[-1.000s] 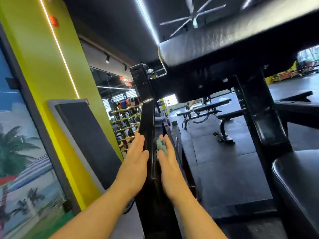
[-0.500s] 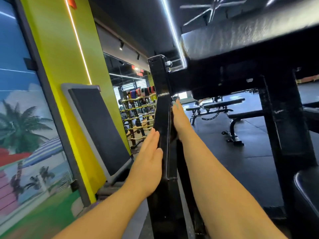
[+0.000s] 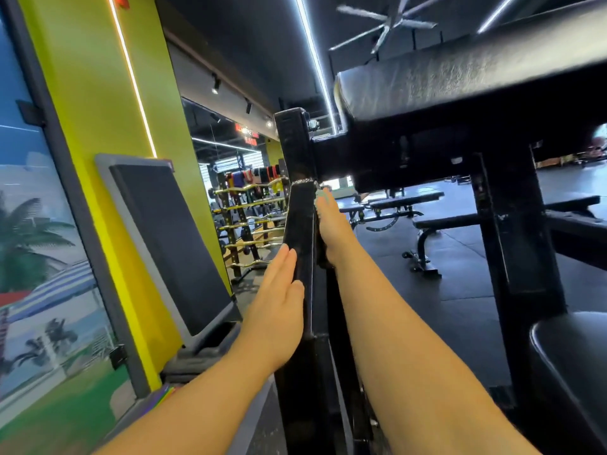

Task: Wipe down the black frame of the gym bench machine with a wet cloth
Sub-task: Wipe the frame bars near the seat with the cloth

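Black frame post point(image 3: 300, 224), upright: left hand point(image 3: 279, 307) flat against its left face, fingers straight; right hand point(image 3: 331, 228) flat on its right face, higher, pressing a pale cloth point(image 3: 320, 194).

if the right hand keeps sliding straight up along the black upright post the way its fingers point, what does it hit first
Most likely the black crossbeam joining the black upright post just above the right hand, under the black padded bench top. A silvery band sits at fingertip level; depth is unclear.
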Available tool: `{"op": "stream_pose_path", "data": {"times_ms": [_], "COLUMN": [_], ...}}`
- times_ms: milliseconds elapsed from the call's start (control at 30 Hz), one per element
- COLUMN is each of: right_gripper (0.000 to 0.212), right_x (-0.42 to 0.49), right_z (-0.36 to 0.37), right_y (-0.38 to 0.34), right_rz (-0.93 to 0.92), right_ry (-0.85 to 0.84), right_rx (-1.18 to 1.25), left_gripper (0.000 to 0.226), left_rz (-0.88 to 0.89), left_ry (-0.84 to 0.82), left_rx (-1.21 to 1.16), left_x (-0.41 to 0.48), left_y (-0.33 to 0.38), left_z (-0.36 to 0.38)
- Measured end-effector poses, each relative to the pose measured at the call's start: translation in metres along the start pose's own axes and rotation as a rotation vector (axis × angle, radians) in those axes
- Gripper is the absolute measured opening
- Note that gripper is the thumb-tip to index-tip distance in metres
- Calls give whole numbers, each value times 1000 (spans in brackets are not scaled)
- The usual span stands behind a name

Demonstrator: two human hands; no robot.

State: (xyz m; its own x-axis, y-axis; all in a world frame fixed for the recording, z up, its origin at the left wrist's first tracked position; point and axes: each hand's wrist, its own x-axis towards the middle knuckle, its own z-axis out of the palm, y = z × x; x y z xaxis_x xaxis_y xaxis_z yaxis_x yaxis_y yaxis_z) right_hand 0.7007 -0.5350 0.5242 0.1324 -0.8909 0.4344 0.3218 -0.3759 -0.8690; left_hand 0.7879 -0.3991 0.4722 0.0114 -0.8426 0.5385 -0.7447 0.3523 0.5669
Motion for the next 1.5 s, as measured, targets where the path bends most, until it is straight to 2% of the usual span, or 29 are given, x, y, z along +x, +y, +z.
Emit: {"op": "stream_pose_path", "data": {"times_ms": [133, 233, 367, 533, 633, 733, 833, 967, 1033, 1167, 1233, 1333, 1433, 1500], "right_gripper": [48, 47, 48, 44, 47, 45, 46, 53, 49, 46, 46, 44, 45, 47], "right_x": [-74, -76, -83, -176, -230, -230, -175, -67, -29, 5, -2, -51, -128, -165], "right_z": [-2, -6, 2, 5, 5, 6, 4, 14, 16, 12, 17, 24, 17, 13], "right_y": [27, 22, 10, 42, 70, 68, 36, -13, -28, -41, -41, -33, -23, -23], "right_rz": [-76, -57, -59, -190, -201, -185, -206, -255, -264, -201, -187, -255, -391, -396], "right_ry": [-55, -79, -47, -77, -59, -31, -34, -131, -176, -158, -129, -184, -329, -425], "right_rx": [7, -37, -31, -51, -88, -130, -294, -878, -1080, -1266, -1233, -1282, -1299, -1314], "left_gripper": [50, 50, 50, 48, 46, 46, 48, 50, 47, 42, 40, 36, 28, 27], "left_rz": [-10, 5, 1, -13, -60, -93, -124, -314, -371, -330, -298, -266, -237, -306], "left_ry": [-11, -16, 20, 150, 163, 139, 141, 217, 237, 272, 326, 440, 619, 638], "left_rx": [-53, -76, -104, -296, -353, -366, -384, -477, -508, -328, -314, -394, -632, -855], "left_x": [-2, -2, -7, -12, -16, -16, -20, -17, -11, -13, -14, -15, -17, -13], "left_y": [-1, 2, 2, 5, 7, 8, 4, 0, -1, 8, 8, 1, -4, -7], "left_z": [-1, -2, -1, 1, 0, 1, 5, 12, 13, 9, 8, 12, 14, 11]}}
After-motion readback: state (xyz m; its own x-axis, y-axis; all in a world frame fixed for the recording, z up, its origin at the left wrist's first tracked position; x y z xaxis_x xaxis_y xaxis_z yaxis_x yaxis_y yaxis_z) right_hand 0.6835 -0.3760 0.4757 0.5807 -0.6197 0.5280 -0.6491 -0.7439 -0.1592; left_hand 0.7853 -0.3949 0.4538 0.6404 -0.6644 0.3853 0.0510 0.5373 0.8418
